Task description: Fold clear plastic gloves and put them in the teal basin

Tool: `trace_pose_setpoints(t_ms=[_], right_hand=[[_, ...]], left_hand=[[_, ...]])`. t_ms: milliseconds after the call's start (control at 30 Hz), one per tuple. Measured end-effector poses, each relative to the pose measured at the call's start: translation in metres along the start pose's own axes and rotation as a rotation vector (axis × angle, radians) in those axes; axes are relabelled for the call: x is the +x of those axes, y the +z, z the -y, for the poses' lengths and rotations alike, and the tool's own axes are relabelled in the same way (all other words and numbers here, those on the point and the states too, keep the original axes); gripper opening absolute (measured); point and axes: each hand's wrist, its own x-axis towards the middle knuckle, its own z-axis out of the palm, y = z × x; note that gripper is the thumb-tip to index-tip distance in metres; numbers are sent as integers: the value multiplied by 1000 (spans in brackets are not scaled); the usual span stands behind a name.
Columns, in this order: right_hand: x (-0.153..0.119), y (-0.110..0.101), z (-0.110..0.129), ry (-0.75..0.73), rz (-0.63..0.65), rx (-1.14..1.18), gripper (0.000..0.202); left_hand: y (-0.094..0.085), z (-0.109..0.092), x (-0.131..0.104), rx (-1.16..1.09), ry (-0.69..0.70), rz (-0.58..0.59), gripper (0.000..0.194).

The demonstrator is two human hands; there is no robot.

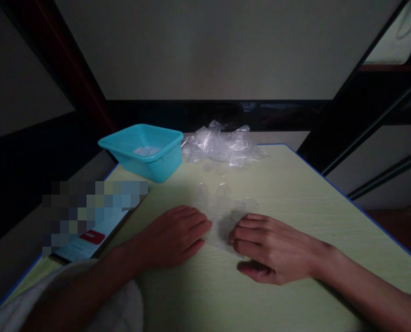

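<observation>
A thin clear plastic piece (215,207) with rounded lobes, like a disposable glove, lies flat on the pale table (288,184). My left hand (177,236) rests at its left edge, palm down, fingers curled together; whether they pinch anything is hidden. On its right side is my right hand (267,249), fingers bent inward over the plastic and thumb tucked below; its fingertips are partly hidden. A crumpled heap of clear plastic (222,144) sits behind, with a few rounded ends sticking out toward me.
A turquoise basket (163,163) with something pale inside stands at the back left. Nearer on the left lies a flat, partly blurred-out device or screen (84,244). The table has a blue edge, with a wall behind it.
</observation>
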Motion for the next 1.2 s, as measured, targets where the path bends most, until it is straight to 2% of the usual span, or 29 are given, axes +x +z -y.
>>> trace_pose_setpoints(t_ms=[167, 333, 833, 1100, 1200], right_hand=[[2, -2, 6, 46, 29, -19, 10], [3, -1, 9, 54, 34, -45, 12], [2, 1, 8, 14, 36, -152, 14], [3, 9, 3, -7, -121, -191, 26], [2, 9, 0, -17, -144, -193, 33]], left_hand=[[-1, -2, 0, -19, -29, 13, 17], [-1, -4, 1, -42, -49, 43, 16], [0, -4, 0, -45, -61, 68, 18], [0, -5, 1, -38, -69, 67, 15], [1, -5, 2, -40, -82, 60, 16]])
